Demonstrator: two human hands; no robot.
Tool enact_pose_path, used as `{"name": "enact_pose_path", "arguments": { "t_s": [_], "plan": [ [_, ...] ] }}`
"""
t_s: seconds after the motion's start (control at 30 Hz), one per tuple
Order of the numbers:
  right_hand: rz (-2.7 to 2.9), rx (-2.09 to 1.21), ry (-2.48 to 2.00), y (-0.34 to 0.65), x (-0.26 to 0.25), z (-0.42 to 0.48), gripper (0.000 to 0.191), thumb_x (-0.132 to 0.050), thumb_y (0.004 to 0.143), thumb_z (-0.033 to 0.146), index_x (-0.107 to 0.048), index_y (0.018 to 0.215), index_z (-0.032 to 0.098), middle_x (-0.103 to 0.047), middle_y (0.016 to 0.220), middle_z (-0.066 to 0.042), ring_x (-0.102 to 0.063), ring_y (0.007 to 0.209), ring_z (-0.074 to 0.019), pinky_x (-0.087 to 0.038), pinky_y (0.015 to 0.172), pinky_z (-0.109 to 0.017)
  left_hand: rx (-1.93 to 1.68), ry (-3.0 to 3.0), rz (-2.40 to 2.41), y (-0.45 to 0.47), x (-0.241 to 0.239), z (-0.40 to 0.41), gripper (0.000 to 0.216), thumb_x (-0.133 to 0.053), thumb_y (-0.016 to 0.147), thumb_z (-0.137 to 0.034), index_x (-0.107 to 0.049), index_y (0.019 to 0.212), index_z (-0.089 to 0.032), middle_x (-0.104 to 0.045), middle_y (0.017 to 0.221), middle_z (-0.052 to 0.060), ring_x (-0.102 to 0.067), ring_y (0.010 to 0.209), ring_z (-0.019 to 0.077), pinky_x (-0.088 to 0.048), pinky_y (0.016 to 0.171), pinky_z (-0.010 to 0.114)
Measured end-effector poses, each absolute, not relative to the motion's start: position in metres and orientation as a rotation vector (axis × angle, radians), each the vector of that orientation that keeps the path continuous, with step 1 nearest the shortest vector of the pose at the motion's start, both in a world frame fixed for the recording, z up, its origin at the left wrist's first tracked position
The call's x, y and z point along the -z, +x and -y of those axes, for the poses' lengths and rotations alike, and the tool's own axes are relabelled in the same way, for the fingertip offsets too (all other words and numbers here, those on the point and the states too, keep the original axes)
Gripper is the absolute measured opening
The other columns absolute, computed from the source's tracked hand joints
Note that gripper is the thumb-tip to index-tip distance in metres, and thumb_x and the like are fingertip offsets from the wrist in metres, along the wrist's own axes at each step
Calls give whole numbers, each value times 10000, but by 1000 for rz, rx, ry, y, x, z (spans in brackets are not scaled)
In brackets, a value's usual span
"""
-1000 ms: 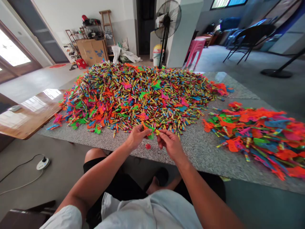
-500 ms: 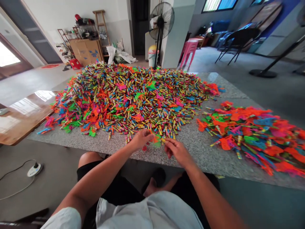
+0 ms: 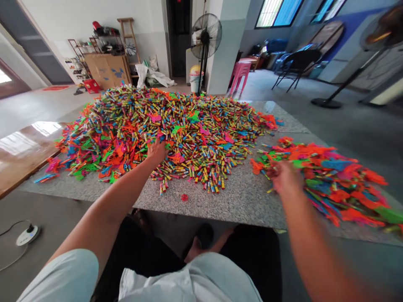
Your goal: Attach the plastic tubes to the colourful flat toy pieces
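A large heap of small printed tubes in yellow, red and blue lies on the stone table, mixed with flat neon plastic pieces, some pistol-shaped. My left hand reaches into the front of this heap, its fingertips among the pieces near a dark blue one. Those fingers are mostly hidden. To the right, my right hand is over the near left side of a second pile of orange, green, blue and pink plastic pieces with tubes among them. Motion smears its fingers, and whether it holds anything is unclear.
A small red disc lies near the front edge of the grey stone table. A wooden table adjoins at left. Beyond stand a fan, pink stools and a black chair. A power strip is on the floor.
My hands have parted from the table's front middle, where they held a green and orange piece and a tube. The left went to the big heap, the right to the right pile. The view shifted.
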State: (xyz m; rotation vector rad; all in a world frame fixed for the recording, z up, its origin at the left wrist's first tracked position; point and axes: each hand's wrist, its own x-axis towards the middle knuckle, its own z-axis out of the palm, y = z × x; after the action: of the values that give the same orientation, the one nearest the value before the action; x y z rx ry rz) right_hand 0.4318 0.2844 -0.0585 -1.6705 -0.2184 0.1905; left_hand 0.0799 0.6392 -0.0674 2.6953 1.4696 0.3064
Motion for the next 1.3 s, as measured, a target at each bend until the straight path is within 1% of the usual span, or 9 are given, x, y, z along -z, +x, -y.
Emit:
{"name": "enact_pose_path", "arguments": {
  "t_s": [0.17,0.3,0.4,0.53,0.63,0.73,0.87,1.0,1.3],
  "plan": [
    [635,-511,-1957,331,104,-323,72,-707,857,228,-744,895,179,-753,806,-43,-680,624,-172,-516,617,-272,-427,2721,-1447,74,73,-642,290,-590,997,-380,-737,1159,-190,-609,1360,193,-611,1206,377,-478,983,464],
    [1256,-325,-2399,273,117,-341,210,-615,998,298,-779,1004,166,-792,1043,-145,-739,983,-261,-512,859,-318,-813,2532,-1409,67,67,-639,191,-594,986,-317,-714,988,-169,-670,1257,158,-606,1218,325,-465,1007,406],
    [1359,-296,-2583,259,118,-349,288,-594,1027,344,-770,1115,134,-773,1153,-205,-738,1047,-290,-504,875,-331,-955,2052,-1351,64,59,-625,142,-626,911,-277,-656,823,-170,-709,964,102,-682,1003,264,-511,869,345],
    [1358,-381,-2618,267,121,-356,235,-589,1007,290,-769,988,140,-787,1025,-185,-748,988,-281,-492,811,-322,-842,1284,-982,56,58,-590,175,-690,814,-335,-615,827,-178,-679,753,30,-633,644,151,-509,627,263],
    [1215,-508,-2465,272,117,-357,168,-606,941,240,-700,819,173,-757,813,-112,-728,821,-231,-477,722,-297,-771,1077,-779,46,64,-558,291,-800,694,-321,-613,862,-176,-701,759,19,-592,573,107,-488,558,223],
    [956,-745,-1981,261,103,-354,119,-587,912,303,-613,837,216,-661,641,-9,-645,606,-178,-478,609,-280,-679,1066,-703,40,70,-527,291,-820,666,-316,-612,812,-174,-688,730,15,-564,543,91,-451,514,210],
    [757,-963,-1334,231,78,-354,208,-658,852,412,-584,945,242,-655,682,43,-608,547,-151,-507,542,-277,-577,1081,-634,46,67,-490,363,-839,710,-377,-532,684,-186,-572,635,-28,-409,463,44,-298,438,201],
    [691,-972,-1159,211,67,-359,281,-717,828,433,-663,1008,223,-657,695,36,-586,543,-132,-497,514,-265,-540,1124,-596,53,57,-471,460,-868,767,-500,-537,719,-184,-470,617,-66,-300,444,22,-158,429,210],
    [673,-1000,-1104,210,71,-357,292,-755,840,463,-714,986,213,-667,690,23,-592,520,-126,-482,488,-263,-510,1181,-578,53,59,-466,535,-873,777,-581,-513,719,-190,-425,618,-71,-276,466,29,-135,446,232]
  ]
}}
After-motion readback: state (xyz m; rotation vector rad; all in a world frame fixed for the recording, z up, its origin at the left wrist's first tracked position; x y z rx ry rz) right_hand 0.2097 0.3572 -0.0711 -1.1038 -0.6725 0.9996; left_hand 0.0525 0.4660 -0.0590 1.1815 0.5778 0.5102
